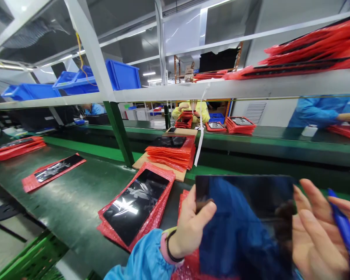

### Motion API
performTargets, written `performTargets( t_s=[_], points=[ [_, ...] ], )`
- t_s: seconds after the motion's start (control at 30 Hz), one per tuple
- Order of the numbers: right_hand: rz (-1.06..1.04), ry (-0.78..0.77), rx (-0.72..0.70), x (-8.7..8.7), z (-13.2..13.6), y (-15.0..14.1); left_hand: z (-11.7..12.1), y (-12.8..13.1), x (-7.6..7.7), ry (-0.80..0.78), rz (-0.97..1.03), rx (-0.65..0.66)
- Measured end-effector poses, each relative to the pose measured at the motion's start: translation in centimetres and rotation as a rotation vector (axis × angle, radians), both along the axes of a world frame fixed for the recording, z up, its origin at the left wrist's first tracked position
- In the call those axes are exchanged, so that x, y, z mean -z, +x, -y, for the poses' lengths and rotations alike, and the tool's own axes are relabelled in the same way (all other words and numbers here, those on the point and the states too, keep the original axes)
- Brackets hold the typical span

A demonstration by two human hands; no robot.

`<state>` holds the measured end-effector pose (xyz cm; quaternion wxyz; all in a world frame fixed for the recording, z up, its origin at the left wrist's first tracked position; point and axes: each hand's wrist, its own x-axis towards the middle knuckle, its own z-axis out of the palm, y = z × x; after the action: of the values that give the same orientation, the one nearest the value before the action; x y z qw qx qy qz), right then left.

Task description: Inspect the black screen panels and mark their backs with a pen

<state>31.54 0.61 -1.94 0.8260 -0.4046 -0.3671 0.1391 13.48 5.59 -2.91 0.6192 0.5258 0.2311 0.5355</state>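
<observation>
A dark, glossy tablet-like screen panel (245, 229) is held up in front of me, mirroring a blue sleeve. My left hand (191, 225) grips its left edge, thumb over the front face. At the panel's right edge are the fingers of my right hand (317, 237), which also holds a blue pen (344, 229) between its fingers. Red bubble wrap (189, 268) shows partly below the panel. Left of my left hand, another black panel (137, 204) lies on red bubble-wrap sleeves (163, 198).
Farther back, a stack of red sleeves (172, 155) rests on cardboard (179, 175). More wrapped panels (56, 169) lie along the green bench (84, 186). A shelf (175, 94) overhead carries blue bins (124, 76) and red packages (315, 50). Co-workers (202, 111) sit across the bench.
</observation>
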Motion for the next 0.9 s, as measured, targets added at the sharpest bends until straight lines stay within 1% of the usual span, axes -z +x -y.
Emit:
performTargets(
  t_s=[0.07,0.1,0.13,0.17,0.23,0.33,0.4,0.5,0.63,0.77,0.8,0.9],
  points=[
    [-0.066,0.026,-0.092,0.5,-0.1,0.7,-0.7,-0.4,0.2,-0.087,0.079,-0.008],
    [-0.077,-0.004,-0.130,1.2,-0.2,1.3,-1.1,-0.7,0.6,-0.148,0.095,-0.014],
    [-0.057,-0.066,-0.146,2.1,-0.4,2.1,-1.5,-1.1,1.2,-0.218,0.085,-0.017],
    [-0.023,-0.144,-0.122,3.3,-0.6,2.9,-1.9,-1.6,2.0,-0.298,0.056,-0.011],
    [0.105,-0.354,-0.101,5.9,-1.0,4.5,-2.5,-2.5,3.9,-0.416,-0.037,-0.029],
    [0.183,-0.519,-0.150,9.4,-1.9,6.1,-2.9,-3.5,6.6,-0.468,-0.160,-0.017],
    [0.203,-0.590,-0.176,10.9,-2.6,6.5,-2.9,-3.6,7.8,-0.446,-0.196,0.010],
    [0.225,-0.650,-0.147,12.3,-3.6,7.0,-2.7,-3.4,8.7,-0.400,-0.232,-0.015],
    [0.281,-0.682,-0.148,12.9,-4.2,7.8,-2.7,-3.2,8.9,-0.348,-0.278,-0.099],
    [0.331,-0.675,-0.156,13.4,-4.2,8.2,-3.0,-2.8,9.1,-0.215,-0.374,-0.088],
    [0.337,-0.669,-0.155,13.6,-4.2,8.2,-3.0,-2.7,9.2,-0.172,-0.411,-0.102],
    [0.345,-0.637,-0.104,14.0,-3.9,8.0,-2.8,-2.7,10.0,-0.008,-0.517,-0.238]
  ],
)
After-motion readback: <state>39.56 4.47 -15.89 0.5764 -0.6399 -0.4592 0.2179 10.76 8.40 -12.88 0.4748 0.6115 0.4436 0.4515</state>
